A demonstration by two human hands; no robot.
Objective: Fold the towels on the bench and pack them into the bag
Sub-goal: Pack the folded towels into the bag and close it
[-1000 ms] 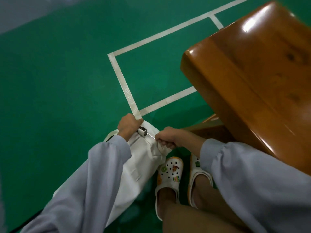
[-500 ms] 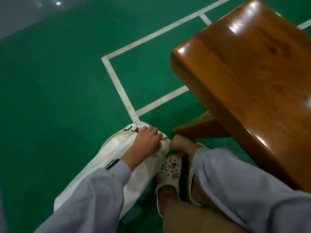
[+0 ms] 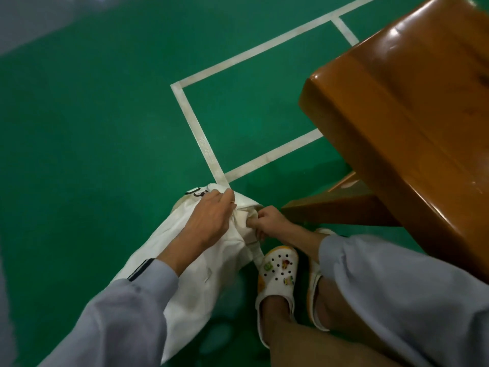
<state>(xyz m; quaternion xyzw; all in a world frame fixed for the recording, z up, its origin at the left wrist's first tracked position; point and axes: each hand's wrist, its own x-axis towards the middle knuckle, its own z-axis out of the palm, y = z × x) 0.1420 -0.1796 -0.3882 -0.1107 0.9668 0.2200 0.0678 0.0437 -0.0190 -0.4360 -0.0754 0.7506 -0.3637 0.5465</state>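
Item: white bag. It lies lengthwise on the green floor, its far end at the junction of the white court lines and its near end passing under the left sleeve.

Left hand: it rests on top of the bag's far end. The fingers are bent together over the end edge and pinch the fabric.

Right hand: the fingers are clamped in a fist on a bunched fold at the bag's right edge, just beside the left hand.

Edges: the bag's right edge touches the nearer white clog. The rounded corner of the wooden surface overhangs on the right, well above the floor. Its lower support ends close to the right hand but apart from it.

Open room: wide green floor lies left of and beyond the bag. On the right, room is narrow, bounded by the support, the clogs and the right sleeve.
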